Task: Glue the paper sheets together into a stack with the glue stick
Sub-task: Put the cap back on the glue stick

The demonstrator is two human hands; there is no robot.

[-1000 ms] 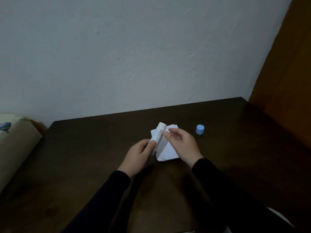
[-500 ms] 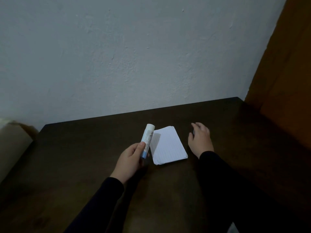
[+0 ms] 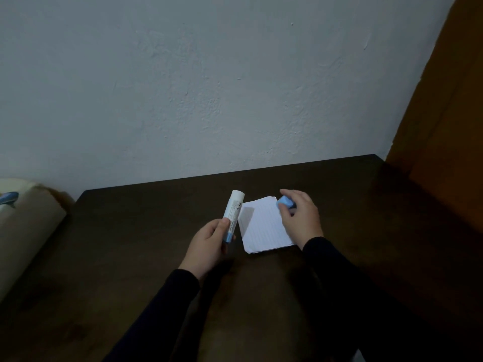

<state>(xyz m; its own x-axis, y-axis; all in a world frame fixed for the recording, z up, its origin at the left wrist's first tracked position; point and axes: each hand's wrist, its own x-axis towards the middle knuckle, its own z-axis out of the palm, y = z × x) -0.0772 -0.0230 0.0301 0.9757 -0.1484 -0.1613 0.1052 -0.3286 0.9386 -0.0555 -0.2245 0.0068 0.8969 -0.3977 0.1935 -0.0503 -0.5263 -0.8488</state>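
The left hand (image 3: 209,241) grips the glue stick (image 3: 232,215) near its blue bottom end. The stick points up and away, tilted a little, and its white top has no cap on it. The stack of paper sheets (image 3: 264,226) lies flat on the table, just to the right of the glue stick. The paper is white with thin lines. The right hand (image 3: 300,215) is over the far right corner of the stack and pinches the small blue cap (image 3: 285,202) between its thumb and fingers. The glue stick and the cap are apart, with the paper between the two hands.

The table (image 3: 130,257) is dark brown wood. It stands against a pale wall (image 3: 209,87). On the right is a brown wooden panel (image 3: 444,126). On the left edge is a tan, rounded thing (image 3: 23,231) with a bit of blue on it; it is cut off, so I cannot tell what it is.

Both arms wear dark sleeves (image 3: 167,309). The room is dim, and the print on the glue stick is too small to read. The right wrist hides the near right corner of the paper.
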